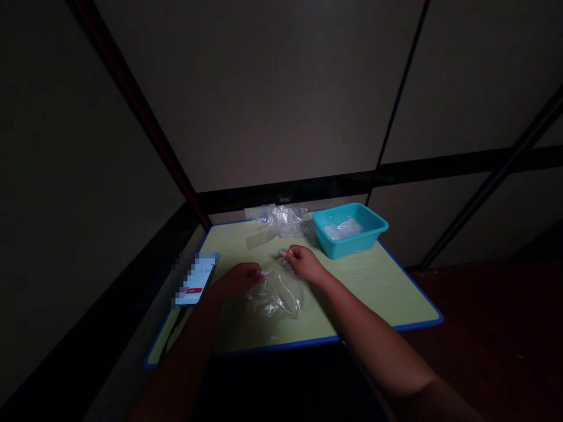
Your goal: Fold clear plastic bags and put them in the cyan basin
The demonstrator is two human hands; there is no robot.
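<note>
A clear plastic bag (279, 293) hangs between my two hands, low over the front middle of the table. My left hand (244, 278) pinches its left upper edge. With thumb and fingers closed, my right hand (302, 262) grips its upper right edge. The bag looks thin, creased and shiny; I cannot make out anything inside it. Beyond my hands lies a loose pile of clear plastic bags (284, 218) at the table's far edge.
A turquoise plastic basket (352, 243) with flat clear-and-white packets (343, 228) in it stands at the back right. On the left lies a lit phone (197, 278) with a dark cord. The pale table (369, 299) has a blue rim; dark panelled walls rise behind and left.
</note>
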